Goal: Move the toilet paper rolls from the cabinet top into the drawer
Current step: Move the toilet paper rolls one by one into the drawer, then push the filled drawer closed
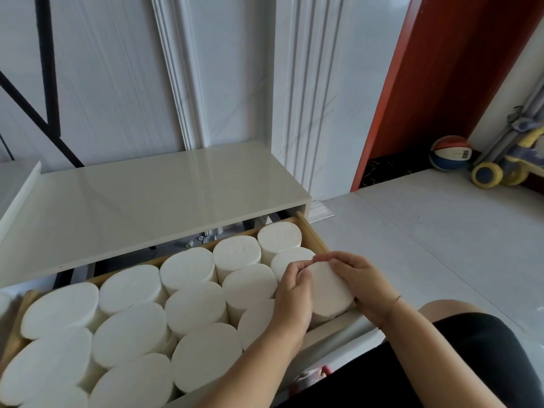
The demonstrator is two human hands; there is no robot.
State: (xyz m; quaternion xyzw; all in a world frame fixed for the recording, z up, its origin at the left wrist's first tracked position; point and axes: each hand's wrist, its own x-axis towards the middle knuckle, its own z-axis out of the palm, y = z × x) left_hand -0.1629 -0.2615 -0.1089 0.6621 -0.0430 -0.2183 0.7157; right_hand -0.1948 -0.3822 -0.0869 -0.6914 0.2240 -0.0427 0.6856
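The held toilet paper roll (pixel 329 290) stands flat end up in the near right corner of the open drawer (pixel 312 231). Its lower part is hidden, so it cannot be told whether it is fully seated.

- Left hand (pixel 294 298): placed against the left side of the roll. Its fingers (pixel 297 267) curl over the far top rim, grasping the roll.
- Right hand (pixel 363 282): placed against the right side of the roll. Its fingers (pixel 326 258) curl over the same far rim, grasping the roll. The fingertips of both hands nearly meet there.
- A thin bracelet (pixel 396 301) sits on the right wrist.

The other rolls (pixel 188 267) fill the drawer in rows running left to right, all upright and touching their neighbours. The held roll touches the roll on its far side and lies just beside the wooden right wall of the drawer.

The glossy white cabinet top (pixel 147 207) lies beyond the drawer, against a pale wall (pixel 103 83) with vertical moulding.

The pale floor (pixel 441 231) extends to the right of the cabinet. At far right a red-brown panel (pixel 441 69) rises from the floor. Near its foot lies a red, white and blue ball (pixel 450 153), just beside a ride-on toy with yellow wheels (pixel 487 172). At near right, the person's knee and black shorts (pixel 477 348) are in view.
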